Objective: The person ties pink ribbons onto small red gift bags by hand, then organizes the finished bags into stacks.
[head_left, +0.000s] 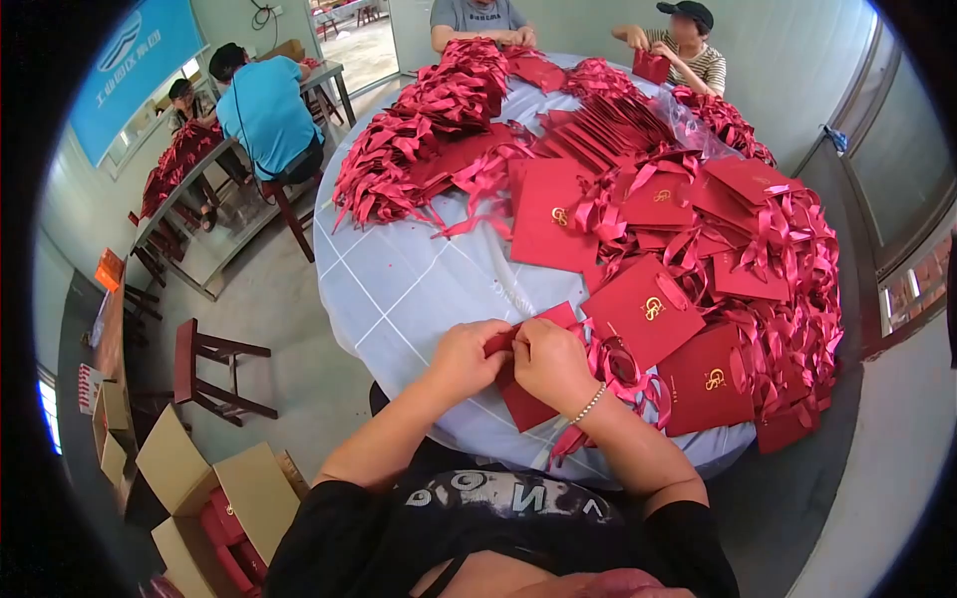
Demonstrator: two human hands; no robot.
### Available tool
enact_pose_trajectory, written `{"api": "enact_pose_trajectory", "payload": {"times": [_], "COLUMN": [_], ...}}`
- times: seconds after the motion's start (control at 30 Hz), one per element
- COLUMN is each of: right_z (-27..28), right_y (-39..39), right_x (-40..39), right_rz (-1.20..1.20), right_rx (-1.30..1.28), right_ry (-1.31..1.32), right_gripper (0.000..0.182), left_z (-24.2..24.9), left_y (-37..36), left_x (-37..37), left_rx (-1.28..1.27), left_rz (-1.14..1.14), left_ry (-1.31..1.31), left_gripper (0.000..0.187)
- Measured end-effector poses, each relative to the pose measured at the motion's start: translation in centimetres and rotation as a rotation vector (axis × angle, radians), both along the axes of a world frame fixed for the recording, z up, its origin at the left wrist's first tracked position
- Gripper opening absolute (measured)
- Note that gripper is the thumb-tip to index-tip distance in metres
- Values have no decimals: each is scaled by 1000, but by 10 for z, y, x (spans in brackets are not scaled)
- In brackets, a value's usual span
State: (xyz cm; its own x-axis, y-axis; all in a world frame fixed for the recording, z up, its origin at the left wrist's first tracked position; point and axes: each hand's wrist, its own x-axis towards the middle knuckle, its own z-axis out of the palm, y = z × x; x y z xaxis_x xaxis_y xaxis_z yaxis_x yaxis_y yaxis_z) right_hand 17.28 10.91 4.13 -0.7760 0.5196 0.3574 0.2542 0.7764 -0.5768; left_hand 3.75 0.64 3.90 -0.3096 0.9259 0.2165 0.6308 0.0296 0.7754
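Both of my hands are at the near edge of the round table, on a red paper bag [525, 400]. My left hand [469, 359] is closed, its fingers pinching the bag's upper left part. My right hand [550, 367], with a beaded bracelet at the wrist, is closed beside it, fingertips on the same bag; the exact grip is hidden. Pink ribbon [613, 361] lies right of my right hand. Red bags with gold print, one just to the right [638, 317] and another [706, 384] nearer the edge, lie close by.
A white tablecloth [384, 284] covers the table. Ribboned bags are heaped left [429, 130] and right [788, 269]. Two people sit across the table; others sit at a side table [224, 239]. A wooden stool [214, 369] and an open cardboard box [174, 463] stand at the left.
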Motion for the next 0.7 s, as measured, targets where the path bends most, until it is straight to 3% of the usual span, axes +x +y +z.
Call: {"api": "enact_pose_trajectory", "payload": {"times": [0.13,0.23,0.43,0.7], "right_z": [1,4,-3,-12], "right_y": [-5,-6,3,13], "right_x": [1,2,8,11], "right_rz": [-40,-22,126,210], "right_rx": [79,100,45,8], "right_ry": [-38,4,6,20], "right_gripper": [13,13,14,11], "left_z": [-7,-13,-18,-38], "left_y": [3,4,-2,-8], "left_x": [6,6,3,-7], "left_rx": [148,117,-40,-31], "left_rz": [4,63,84,25], "left_ry": [330,-99,-233,-248], "left_gripper": [30,29,25,30]}}
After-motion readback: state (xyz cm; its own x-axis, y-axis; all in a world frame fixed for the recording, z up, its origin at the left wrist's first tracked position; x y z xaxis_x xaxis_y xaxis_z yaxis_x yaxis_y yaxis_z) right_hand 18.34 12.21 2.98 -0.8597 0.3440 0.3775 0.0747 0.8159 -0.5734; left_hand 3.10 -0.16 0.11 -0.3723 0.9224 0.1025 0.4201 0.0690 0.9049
